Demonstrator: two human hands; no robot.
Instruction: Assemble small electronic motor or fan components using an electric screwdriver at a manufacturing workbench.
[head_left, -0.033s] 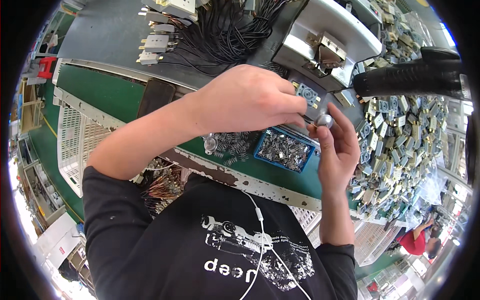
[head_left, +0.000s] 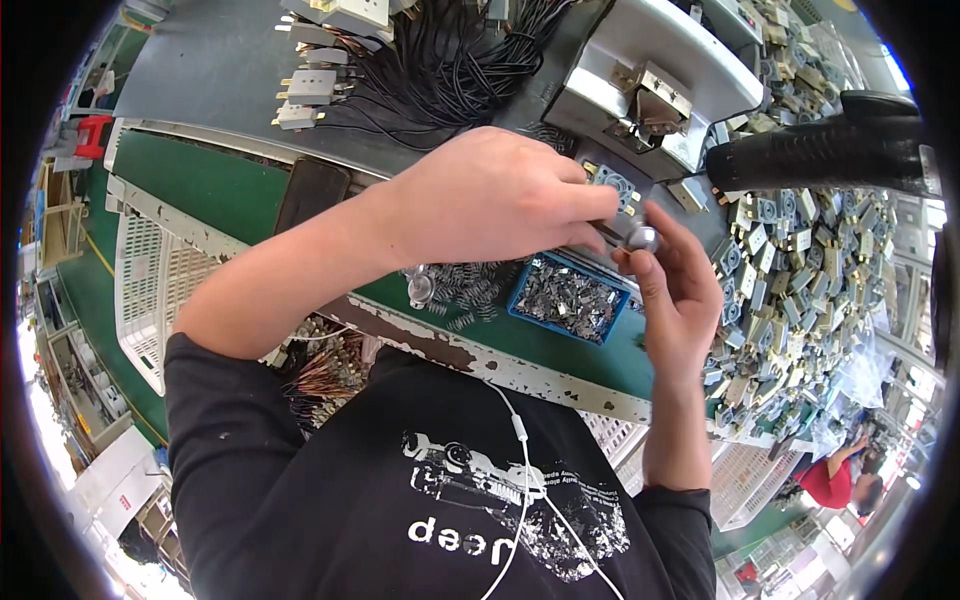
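My right hand (head_left: 682,312) is closed, with a small round shiny metal piece (head_left: 641,238) between thumb and fingers. Just left of it, my left hand (head_left: 515,195) has its fingers pinched together, their tips almost at the metal piece. What those fingers hold, if anything, is hidden. Past the left fingertips lies a grey plug housing (head_left: 614,184) with brass pins, partly covered by the hand. Below both hands sits a blue tray (head_left: 513,303) full of small metal clips. Loose coil springs (head_left: 478,287) lie to the tray's left, beside another round shiny piece (head_left: 421,289).
A metal fixture (head_left: 600,95) stands beyond my hands. From the right reaches a black tool handle (head_left: 800,163), above a large heap of plug housings (head_left: 785,290). Black cables (head_left: 450,75) with white plugs (head_left: 312,87) lie far left. A person in red (head_left: 828,485) is in the right background.
My right hand and the round metal piece have shifted slightly left and up. The left fingers have moved very slightly. Everything else stays put.
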